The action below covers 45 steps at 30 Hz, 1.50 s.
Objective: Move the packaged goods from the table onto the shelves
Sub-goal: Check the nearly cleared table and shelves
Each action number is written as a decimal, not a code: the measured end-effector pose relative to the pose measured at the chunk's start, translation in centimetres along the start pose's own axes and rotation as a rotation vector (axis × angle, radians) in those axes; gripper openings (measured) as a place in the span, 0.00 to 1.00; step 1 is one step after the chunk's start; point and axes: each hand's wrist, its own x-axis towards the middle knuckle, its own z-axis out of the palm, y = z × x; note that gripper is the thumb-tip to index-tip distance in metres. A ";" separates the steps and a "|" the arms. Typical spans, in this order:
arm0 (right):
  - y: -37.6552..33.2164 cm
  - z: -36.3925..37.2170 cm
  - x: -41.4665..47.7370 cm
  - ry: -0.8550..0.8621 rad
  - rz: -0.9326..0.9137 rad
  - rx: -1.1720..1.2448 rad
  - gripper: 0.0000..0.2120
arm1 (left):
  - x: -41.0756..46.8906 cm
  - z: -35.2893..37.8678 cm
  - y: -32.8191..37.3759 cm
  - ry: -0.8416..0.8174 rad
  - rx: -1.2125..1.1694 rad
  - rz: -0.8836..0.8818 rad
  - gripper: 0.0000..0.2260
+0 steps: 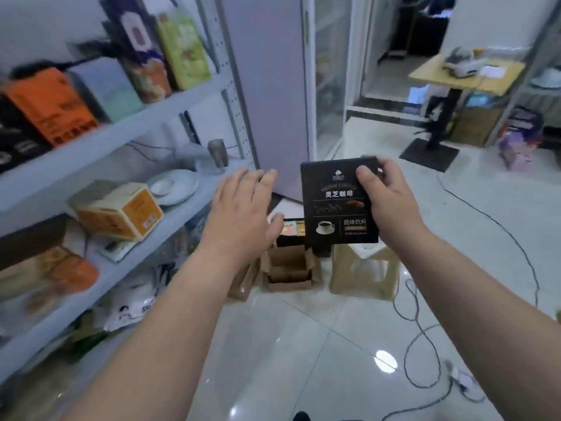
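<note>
My right hand (385, 199) grips a flat black coffee box (334, 205) by its right edge, holding it upright in mid-air above the floor. Just left of the box, my left hand (243, 208) hovers flat with fingers spread and nothing in it. The grey metal shelves (127, 129) run along the left. Its top board carries orange, pale blue, purple and green boxes (182, 50). On the middle board an orange carton (121, 211) lies tilted beside a white plate (173, 185).
Open cardboard boxes (288, 268) and a pale stool (364, 268) stand on the tiled floor below my hands. Black cables (425, 329) trail across the floor at the right. A yellow table (467, 74) stands far right, beside a glass-door cabinet (328, 71).
</note>
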 end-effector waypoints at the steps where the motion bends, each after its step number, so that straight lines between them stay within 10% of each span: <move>1: -0.2 1.9 0.7 -0.068 -0.005 0.010 0.09 | -0.8 -0.8 -1.1 0.011 0.026 -0.069 0.30; 23: -4.7 27.2 -20.5 -1.143 0.059 0.206 0.13 | -35.7 -16.6 -3.3 -0.095 0.394 -1.095 0.37; 45: -6.3 50.8 -40.6 -1.325 -0.007 0.290 0.13 | -57.6 -23.1 -20.8 -0.096 0.479 -1.155 0.36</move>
